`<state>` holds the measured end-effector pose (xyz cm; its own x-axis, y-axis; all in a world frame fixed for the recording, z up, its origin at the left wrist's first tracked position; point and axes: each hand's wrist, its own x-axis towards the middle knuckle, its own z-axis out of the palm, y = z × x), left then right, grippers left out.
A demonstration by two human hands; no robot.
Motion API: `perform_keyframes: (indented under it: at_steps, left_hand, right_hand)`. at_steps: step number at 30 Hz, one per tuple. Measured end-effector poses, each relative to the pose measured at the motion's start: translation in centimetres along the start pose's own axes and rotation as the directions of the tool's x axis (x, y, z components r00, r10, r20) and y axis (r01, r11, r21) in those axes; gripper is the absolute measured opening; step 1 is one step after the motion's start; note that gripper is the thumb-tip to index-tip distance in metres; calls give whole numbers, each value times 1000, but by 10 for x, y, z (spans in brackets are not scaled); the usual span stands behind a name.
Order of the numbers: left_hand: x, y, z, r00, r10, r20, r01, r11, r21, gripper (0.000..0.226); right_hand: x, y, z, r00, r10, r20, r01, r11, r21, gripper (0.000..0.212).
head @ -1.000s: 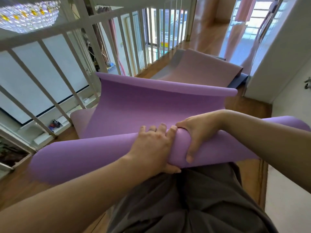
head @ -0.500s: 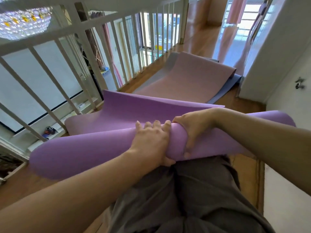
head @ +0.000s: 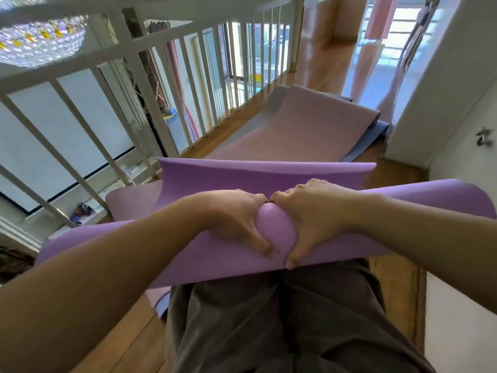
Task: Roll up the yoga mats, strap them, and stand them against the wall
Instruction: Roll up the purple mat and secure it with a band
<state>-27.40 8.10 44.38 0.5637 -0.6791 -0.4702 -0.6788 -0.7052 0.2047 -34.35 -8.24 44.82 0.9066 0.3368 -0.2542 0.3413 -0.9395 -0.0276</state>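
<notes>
Now our left hand (head: 236, 222) and right hand (head: 312, 219) grip the purple mat (head: 121, 249) mid-roll; next, we'd tighten it.

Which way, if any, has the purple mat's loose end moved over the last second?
Yes. Its loose end has dropped, uncovering more of the pink mat behind it.

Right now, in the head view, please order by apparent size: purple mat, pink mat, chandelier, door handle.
1. purple mat, though nearness to the camera inflates it
2. pink mat
3. chandelier, cut by the frame edge
4. door handle
</notes>
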Motion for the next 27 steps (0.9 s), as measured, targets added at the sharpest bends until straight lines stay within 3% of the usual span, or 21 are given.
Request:
perform_keyframes:
  at_steps: [3, 6, 10, 13, 15, 19, 22, 27]
  left_hand:
    - [-1, 4, 10, 997, 18, 75, -17, 1000, -9, 86]
    - [-2, 3, 17, 998, -19, 52, 21, 999, -42, 89]
    - [-20, 12, 32, 979, 16, -202, 38, 965, 258, 102]
    - [-26, 19, 50, 940, 66, -334, 60, 934, 353, 108]
    - [-22, 15, 48, 940, 57, -336, 55, 948, 312, 109]
    - [-11, 4, 28, 978, 27, -207, 0, 991, 131, 105]
    - [-4, 0, 16, 990, 1, -140, 3, 1000, 26, 98]
    - [-9, 17, 41, 953, -58, -297, 144, 950, 277, 111]
  right_hand:
    - [-5, -5, 9, 997, -2, 75, -1, 999, 44, 92]
    - [2, -3, 17, 994, 16, 108, -27, 994, 104, 96]
    - [8, 3, 17, 985, -2, 171, -26, 987, 158, 98]
    - [13, 4, 13, 975, 6, 221, -54, 976, 213, 95]
    - [11, 1, 10, 976, 24, 216, -60, 985, 162, 96]
    - [-8, -10, 16, 998, 58, 19, -56, 991, -119, 110]
    - [-12, -12, 26, 997, 71, -29, -73, 994, -84, 115]
    - [7, 7, 12, 994, 80, 71, -85, 993, 82, 111]
